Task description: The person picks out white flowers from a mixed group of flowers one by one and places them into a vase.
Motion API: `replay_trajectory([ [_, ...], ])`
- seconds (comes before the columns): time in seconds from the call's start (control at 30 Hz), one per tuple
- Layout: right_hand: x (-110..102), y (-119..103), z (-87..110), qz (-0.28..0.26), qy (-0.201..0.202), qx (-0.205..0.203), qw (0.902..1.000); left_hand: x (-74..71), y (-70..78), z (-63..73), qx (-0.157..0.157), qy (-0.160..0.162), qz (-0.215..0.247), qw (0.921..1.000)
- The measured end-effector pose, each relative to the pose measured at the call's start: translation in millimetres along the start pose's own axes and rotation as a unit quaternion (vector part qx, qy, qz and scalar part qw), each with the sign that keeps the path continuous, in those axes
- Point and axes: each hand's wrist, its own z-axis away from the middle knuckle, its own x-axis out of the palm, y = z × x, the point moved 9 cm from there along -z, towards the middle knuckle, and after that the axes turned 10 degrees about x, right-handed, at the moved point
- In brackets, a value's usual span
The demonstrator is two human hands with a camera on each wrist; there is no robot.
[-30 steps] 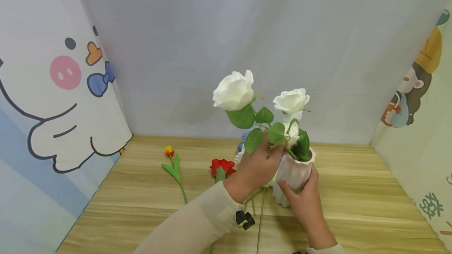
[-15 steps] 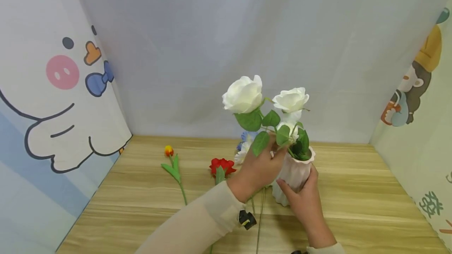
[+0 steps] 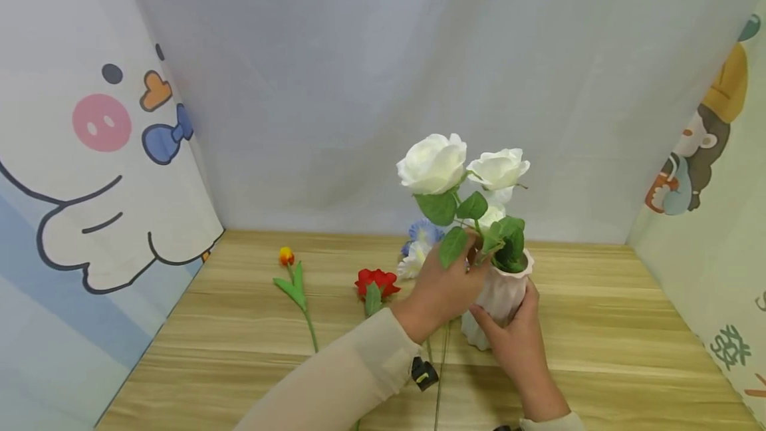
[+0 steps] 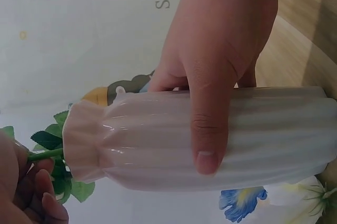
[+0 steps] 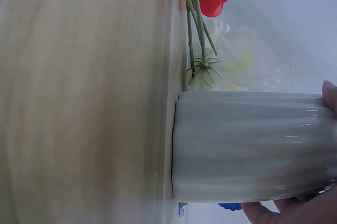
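Note:
My left hand (image 3: 455,285) pinches the leafy stem of a white rose (image 3: 432,165), whose bloom stands above the hand. In the left wrist view, that green stem (image 4: 45,154) runs from the fingertips to the mouth of a ribbed white vase (image 4: 152,140). My right hand (image 3: 517,344) grips the vase (image 3: 493,301) around its side, its thumb (image 4: 208,129) lying across the ribs. A second white rose (image 3: 499,168) rises from the vase. Behind the left hand's leaves, another white bloom (image 3: 491,216) is partly hidden. The right wrist view has the vase base (image 5: 210,145) on the table.
On the wooden table (image 3: 598,338) lie a red flower (image 3: 376,283) and an orange-yellow tulip (image 3: 286,256). A blue flower (image 3: 426,230) and a white flower (image 3: 414,261) lie behind the left hand. A long thin stem (image 3: 443,378) points toward me.
My left hand has moved right with the white rose, bringing its bloom slightly lower and beside the second rose. My right hand keeps its grip on the vase in place.

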Motion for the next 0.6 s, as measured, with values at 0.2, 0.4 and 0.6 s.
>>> replay_trajectory([
  [0.2, -1, 1, 0.0, 0.012, 0.013, 0.008, 0.9998, 5.0, -6.0, 2.6, 0.001, -0.019, -0.048, 0.9986],
  [0.4, -1, 1, 0.0, 0.015, 0.017, 0.011, 0.9997, 9.0, -14.4, 4.7, -0.014, -0.015, 0.001, 0.9998],
  [0.6, -1, 2, -1.1, 0.013, 0.020, 0.012, 0.9996, 3.2, -15.6, 4.1, -0.020, 0.013, 0.050, 0.9985],
])
